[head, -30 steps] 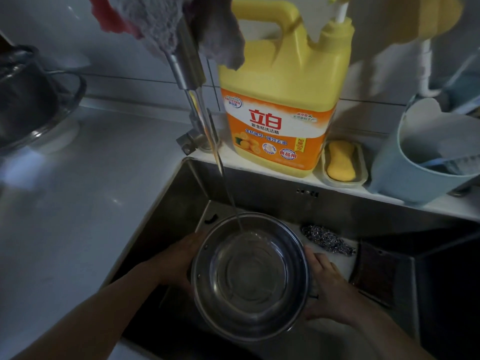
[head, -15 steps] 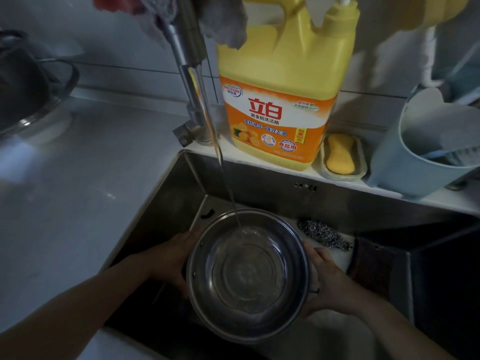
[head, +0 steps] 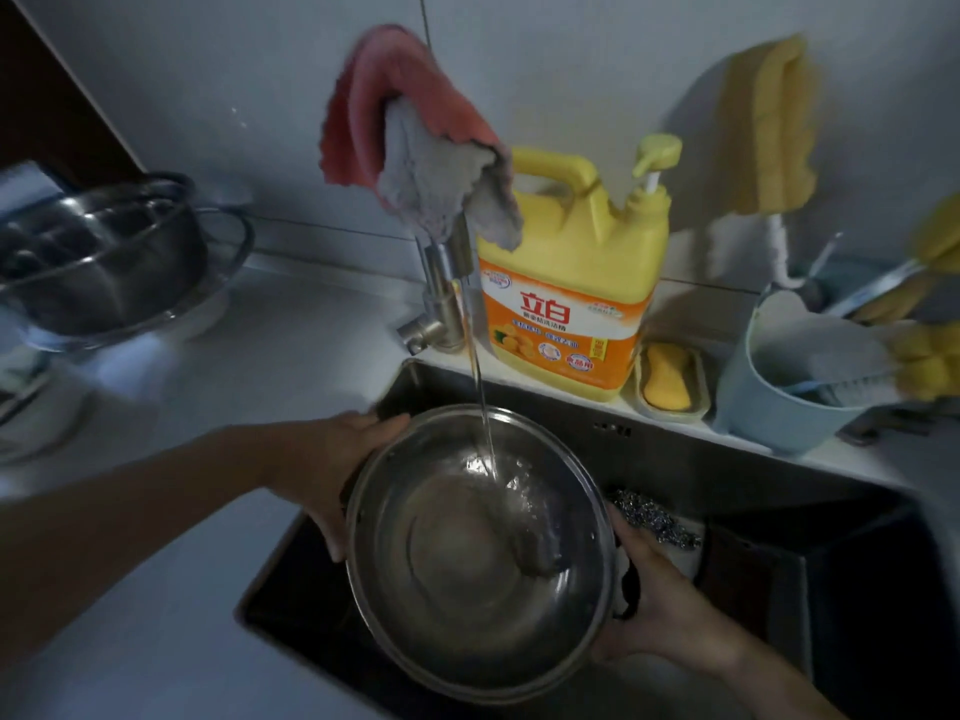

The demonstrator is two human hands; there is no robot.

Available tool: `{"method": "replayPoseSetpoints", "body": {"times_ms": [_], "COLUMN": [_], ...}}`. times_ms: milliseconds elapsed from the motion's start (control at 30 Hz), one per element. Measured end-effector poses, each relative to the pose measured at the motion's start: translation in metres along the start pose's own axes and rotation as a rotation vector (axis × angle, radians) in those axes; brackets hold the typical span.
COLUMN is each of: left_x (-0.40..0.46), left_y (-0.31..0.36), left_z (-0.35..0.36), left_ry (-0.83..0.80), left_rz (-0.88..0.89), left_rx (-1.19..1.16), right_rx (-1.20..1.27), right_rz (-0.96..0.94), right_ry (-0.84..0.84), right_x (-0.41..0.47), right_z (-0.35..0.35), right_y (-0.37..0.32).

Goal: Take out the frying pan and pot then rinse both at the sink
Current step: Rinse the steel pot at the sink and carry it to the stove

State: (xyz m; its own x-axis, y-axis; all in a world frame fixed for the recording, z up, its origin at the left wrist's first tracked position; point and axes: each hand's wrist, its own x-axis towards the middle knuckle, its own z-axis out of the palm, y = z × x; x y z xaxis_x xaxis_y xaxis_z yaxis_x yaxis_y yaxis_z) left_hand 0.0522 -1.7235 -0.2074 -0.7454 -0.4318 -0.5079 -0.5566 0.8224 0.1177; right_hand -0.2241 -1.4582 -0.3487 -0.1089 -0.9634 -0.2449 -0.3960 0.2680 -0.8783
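Lower centre: I hold the pot [head: 480, 553] over the sink [head: 675, 459], left hand [head: 332, 459] and right hand [head: 660, 600] with fingers curled round opposite rims, tilted so the faucet [head: 447, 283] stream strikes its inner wall.

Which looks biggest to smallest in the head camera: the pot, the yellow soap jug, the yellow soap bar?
1. Pot, though it is nearest the camera, so this is unsure.
2. Yellow soap jug.
3. Yellow soap bar, clearly smallest.
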Motion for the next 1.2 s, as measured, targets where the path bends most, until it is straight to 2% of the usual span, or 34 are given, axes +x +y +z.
{"method": "replayPoseSetpoints", "body": {"times_ms": [133,233,333,433,500,667,733,833,933,1033,1100,1200], "left_x": [-0.019,-0.031,-0.026,-0.009,0.002,0.008,0.006,-0.007,-0.023,-0.037,-0.045,-0.054], "left_y": [-0.008,-0.014,-0.012,-0.005,0.005,0.024,0.021,0.012,0.002,-0.006,-0.010,-0.011], "left_z": [-0.021,-0.016,0.011,0.042,0.056,0.052,0.046,0.030,0.007,-0.020,-0.031,-0.030], "left_ry": [0.169,0.268,0.388,0.411,0.393,0.324,0.291,0.150,0.090,0.089,0.153,0.366], "left_rz": [0.021,0.007,-0.072,-0.106,-0.043,0.301,0.364,0.367,0.275,0.185,0.144,0.077], "left_rx": [0.042,0.067,-0.013,-0.167,-0.253,-0.377,-0.331,-0.284,-0.332,-0.165,-0.030,0.125], "right_rx": [-0.015,-0.114,-0.288,-0.461,-0.569,-0.735,-0.679,-0.513,-0.423,-0.300,-0.233,-0.240], "right_rz": [-0.025,-0.097,-0.193,-0.243,-0.248,-0.137,-0.068,-0.096,-0.085,-0.123,-0.138,-0.136], "right_ry": [0.120,0.171,0.193,0.154,0.088,-0.126,-0.200,-0.231,-0.186,-0.060,0.066,0.214], "right_x": [-0.001,-0.003,-0.007,-0.012,-0.013,-0.007,-0.006,-0.011,-0.017,-0.021,-0.024,-0.024], "right_z": [-0.001,-0.017,-0.046,-0.079,-0.101,-0.140,-0.144,-0.130,-0.100,-0.063,-0.041,-0.028], "right_y": [-0.027,-0.051,-0.078,-0.109,-0.128,-0.148,-0.144,-0.129,-0.108,-0.091,-0.087,-0.087]}}
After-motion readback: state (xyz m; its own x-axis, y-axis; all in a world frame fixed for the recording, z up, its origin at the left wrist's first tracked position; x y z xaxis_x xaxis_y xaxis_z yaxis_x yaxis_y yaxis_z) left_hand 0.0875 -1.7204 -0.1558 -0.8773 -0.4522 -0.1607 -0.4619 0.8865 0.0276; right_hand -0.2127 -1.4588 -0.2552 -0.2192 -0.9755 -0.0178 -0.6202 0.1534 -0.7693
